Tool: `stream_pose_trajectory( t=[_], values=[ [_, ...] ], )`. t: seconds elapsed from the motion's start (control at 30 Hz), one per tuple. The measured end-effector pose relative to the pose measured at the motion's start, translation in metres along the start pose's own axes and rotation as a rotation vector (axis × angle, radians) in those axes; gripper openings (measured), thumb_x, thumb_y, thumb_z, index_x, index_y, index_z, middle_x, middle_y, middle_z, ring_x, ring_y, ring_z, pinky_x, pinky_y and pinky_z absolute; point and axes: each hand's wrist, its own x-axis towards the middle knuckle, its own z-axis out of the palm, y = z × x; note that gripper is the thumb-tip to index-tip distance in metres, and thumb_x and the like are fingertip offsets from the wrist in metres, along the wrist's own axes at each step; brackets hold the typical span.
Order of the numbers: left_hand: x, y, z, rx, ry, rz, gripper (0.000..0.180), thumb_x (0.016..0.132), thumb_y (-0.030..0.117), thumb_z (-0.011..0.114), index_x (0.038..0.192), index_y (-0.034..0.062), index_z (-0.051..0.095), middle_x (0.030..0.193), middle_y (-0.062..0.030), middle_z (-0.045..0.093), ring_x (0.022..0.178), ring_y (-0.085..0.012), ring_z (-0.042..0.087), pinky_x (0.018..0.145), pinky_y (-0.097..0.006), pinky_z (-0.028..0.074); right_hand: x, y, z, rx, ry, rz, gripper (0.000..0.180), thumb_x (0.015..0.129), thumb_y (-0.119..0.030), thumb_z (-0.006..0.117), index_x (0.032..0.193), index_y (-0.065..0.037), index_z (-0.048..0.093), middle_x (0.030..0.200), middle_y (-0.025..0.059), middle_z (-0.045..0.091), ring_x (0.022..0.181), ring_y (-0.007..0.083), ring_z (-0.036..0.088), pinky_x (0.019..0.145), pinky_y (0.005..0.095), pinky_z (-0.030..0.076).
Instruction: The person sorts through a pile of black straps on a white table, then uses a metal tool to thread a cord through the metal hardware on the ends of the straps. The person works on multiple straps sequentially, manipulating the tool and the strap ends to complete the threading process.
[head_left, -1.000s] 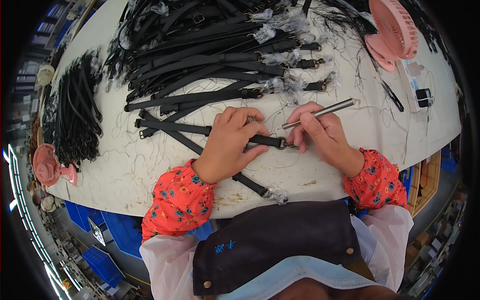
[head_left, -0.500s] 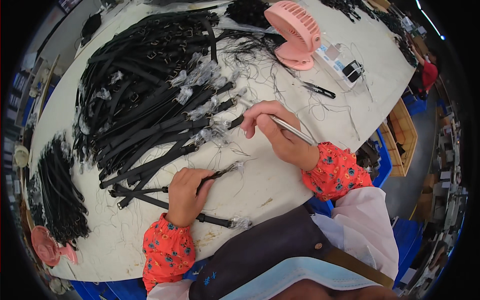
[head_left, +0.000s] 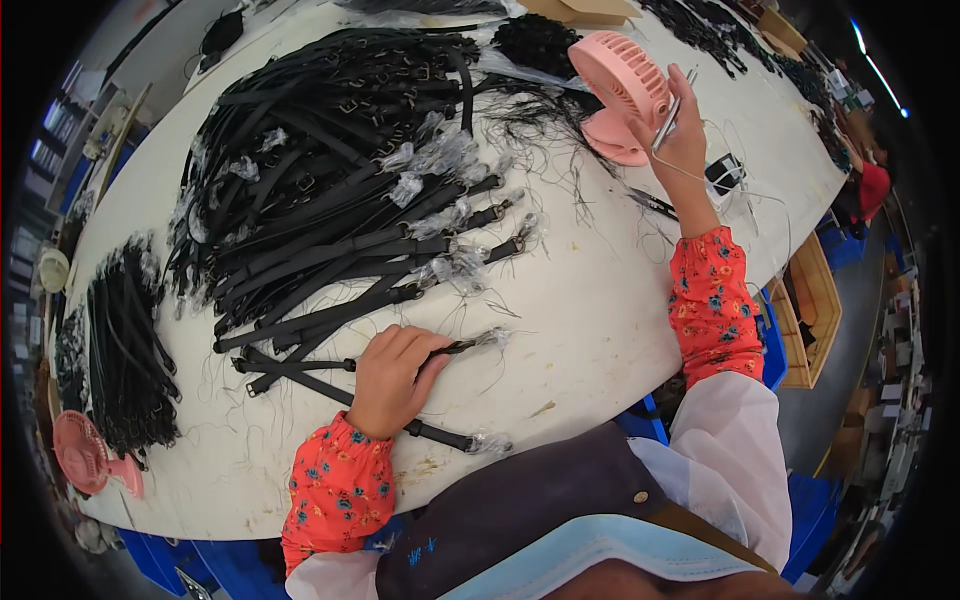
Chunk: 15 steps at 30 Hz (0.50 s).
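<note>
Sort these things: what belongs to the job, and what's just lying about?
Seemingly in the job:
black strap in the left hand
metal tool in the right hand
heap of black straps

Apparently lying about:
pink fan by the right hand
second pink fan at left
snips

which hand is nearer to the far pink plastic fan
Right. The right hand is just beside the pink plastic fan; whether they touch is unclear. The left hand is well away, toward the near edge of the pale table, pinching a black strap.
</note>
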Motion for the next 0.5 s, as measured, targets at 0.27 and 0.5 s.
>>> stream_pose_trajectory(
  t=[0.27, 0.5],
  values=[
    [0.003, 0.002, -0.003, -0.007, -0.019, -0.010, 0.017, 0.081, 0.005, 0.074, 0.098, 0.0062, 0.070, 0.091, -0.0081, 0.068, 0.083, -0.0291, 0.061, 0.073, -0.038, 0.049, 0.004, 0.017, 0.021, -0.191, 0.131, -0.166, 0.073, 0.076, -0.015, 0.082, 0.140, -0.004, 0.047, 0.123, 0.0178, 0.062, 0.110, 0.0343, 0.063, 0.090, 0.0407, 0.053],
    [0.004, 0.003, -0.002, -0.021, -0.015, -0.009, 0.018, 0.080, 0.006, 0.075, 0.098, 0.0065, 0.070, 0.092, -0.0081, 0.068, 0.083, -0.0292, 0.061, 0.073, -0.038, 0.049, 0.005, 0.009, 0.033, -0.350, 0.187, -0.124, 0.071, 0.077, -0.024, 0.081, 0.138, -0.008, 0.048, 0.122, 0.0155, 0.063, 0.107, 0.0350, 0.063, 0.088, 0.0426, 0.054]
  ],
)
